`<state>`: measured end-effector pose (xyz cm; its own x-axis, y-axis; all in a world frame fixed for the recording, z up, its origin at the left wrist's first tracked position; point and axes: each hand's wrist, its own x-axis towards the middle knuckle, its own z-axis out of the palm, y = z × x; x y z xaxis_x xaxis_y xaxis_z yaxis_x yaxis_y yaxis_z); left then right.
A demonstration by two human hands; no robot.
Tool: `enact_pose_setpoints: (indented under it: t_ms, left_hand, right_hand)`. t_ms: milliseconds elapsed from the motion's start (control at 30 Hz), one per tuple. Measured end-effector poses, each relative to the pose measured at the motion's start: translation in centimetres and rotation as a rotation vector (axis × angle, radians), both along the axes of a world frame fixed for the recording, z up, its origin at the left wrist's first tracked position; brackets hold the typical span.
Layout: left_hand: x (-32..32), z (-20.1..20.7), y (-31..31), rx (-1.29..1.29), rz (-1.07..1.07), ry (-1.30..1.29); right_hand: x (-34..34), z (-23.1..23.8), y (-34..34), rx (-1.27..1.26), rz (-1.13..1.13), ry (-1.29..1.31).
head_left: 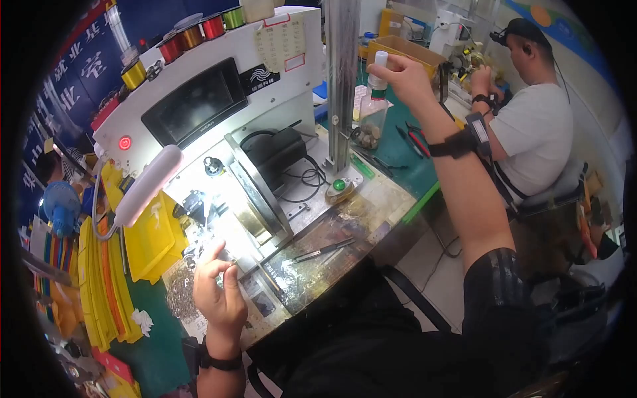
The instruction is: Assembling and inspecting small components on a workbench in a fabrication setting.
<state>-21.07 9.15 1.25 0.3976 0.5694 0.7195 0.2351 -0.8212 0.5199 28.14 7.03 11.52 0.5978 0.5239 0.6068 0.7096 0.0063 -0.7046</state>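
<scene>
My right hand (406, 78) is raised at the upper right, its thumb and fingers closed on the white top (380, 60) of a clear bottle. The bottle (370, 119) stands upright, with a green and red band at its neck and brownish lumps in the bottom. My left hand (221, 285) is at the front of a brightly lit bench machine (255, 212), fingers curled and thumb close to the index finger. A tiny dark spot shows at those fingertips, too small to name. Beside this hand lies a heap of fine metal pieces (182, 292).
Tweezers (325, 250) lie on the worn bench top. A pink lamp (149, 186) reaches over yellow trays (156, 235) at left. A metal post (342, 86) stands between machine and bottle. Pliers (418, 139) rest on the green mat. A co-worker (531, 119) sits at far right.
</scene>
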Motion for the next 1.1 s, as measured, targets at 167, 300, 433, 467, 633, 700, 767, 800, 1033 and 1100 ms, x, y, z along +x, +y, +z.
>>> enact_pose_setpoints:
  t_ms: [167, 300, 433, 467, 633, 700, 767, 800, 1033, 1100]
  left_hand:
    - [-0.4, 0.2, -0.1, 0.001, -0.003, 0.003]
    - [-0.8, 0.5, 0.1, -0.022, -0.027, 0.025]
    - [0.0, 1.1, 0.6, -0.018, -0.093, -0.017]
    - [0.1, 1.3, 0.6, -0.004, -0.108, -0.021]
    - [-0.6, 0.7, 1.0, 0.0, -0.085, -0.026]
    - [-0.5, 0.7, 1.0, 0.027, -0.082, -0.025]
    - [-0.3, 0.8, 1.0, 0.028, -0.094, -0.029]
    - [-0.2, 0.9, 1.0, 0.033, -0.102, -0.03]
    - [-0.4, 1.0, 1.1, 0.068, -0.098, -0.026]
    - [-0.4, 1.0, 1.1, 0.06, -0.1, -0.019]
  right_hand:
    - [-0.9, 0.9, -0.4, 0.21, -0.264, -0.255]
    - [-8.5, 1.3, -4.5, 0.604, 0.094, 0.22]
    - [-14.9, -1.9, -7.7, 0.641, 0.628, 0.422]
    - [-17.3, -2.6, -7.7, 0.55, 0.699, 0.308]
    - [-24.4, -3.8, -5.9, 0.309, 0.829, -0.105]
    - [-25.8, -3.7, -5.1, 0.271, 0.899, -0.059]
    - [-26.1, -3.5, -4.5, 0.262, 0.908, -0.052]
    - [-26.3, -3.5, -4.3, 0.259, 0.92, -0.043]
    - [-27.0, -3.0, -4.2, 0.176, 0.857, -0.124]
    - [-27.0, -2.9, -4.2, 0.175, 0.862, -0.124]
